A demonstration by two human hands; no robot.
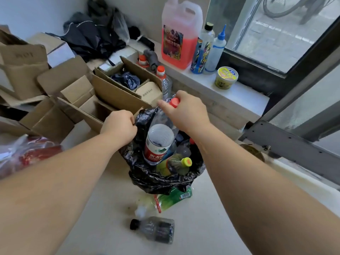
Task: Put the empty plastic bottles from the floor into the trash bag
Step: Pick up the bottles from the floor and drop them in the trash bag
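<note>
Head view: left hand (118,127) pinches bag rim (137,119); right hand (185,111) grips bottle (160,138) (red-capped).

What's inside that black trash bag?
The trash bag holds a yellow-capped bottle and other crumpled bottles. The right hand lowers a red-labelled bottle in. Anything deeper is covered.

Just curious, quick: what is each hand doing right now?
Left hand: closed, pinching the bag rim.
Right hand: closed on the red-capped bottle, over the bag.
</note>
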